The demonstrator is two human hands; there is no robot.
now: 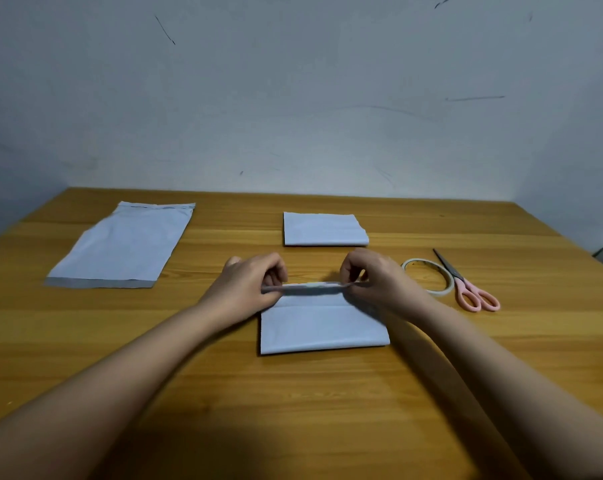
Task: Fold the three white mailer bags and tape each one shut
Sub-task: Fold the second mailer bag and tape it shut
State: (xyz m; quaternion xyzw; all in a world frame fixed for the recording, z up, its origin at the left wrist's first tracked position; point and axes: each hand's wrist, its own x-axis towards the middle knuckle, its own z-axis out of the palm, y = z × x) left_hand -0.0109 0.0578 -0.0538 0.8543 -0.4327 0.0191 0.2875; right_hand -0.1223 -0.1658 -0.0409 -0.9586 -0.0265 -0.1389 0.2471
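Three white mailer bags (324,323) (324,230) (120,247), one tape roll (431,275), one pink scissors (466,285), two hands (248,285) (379,278)

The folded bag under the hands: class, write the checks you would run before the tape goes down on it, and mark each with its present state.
1. Tape strip held at both ends by left hand and right hand: ok.
2. Strip over the near bag: ok.
3. Strip stuck down: not ok.
4. Tape roll and scissors beside the right hand: ok.
5. Far bag taped: cannot tell.
6. Left bag folded: not ok.
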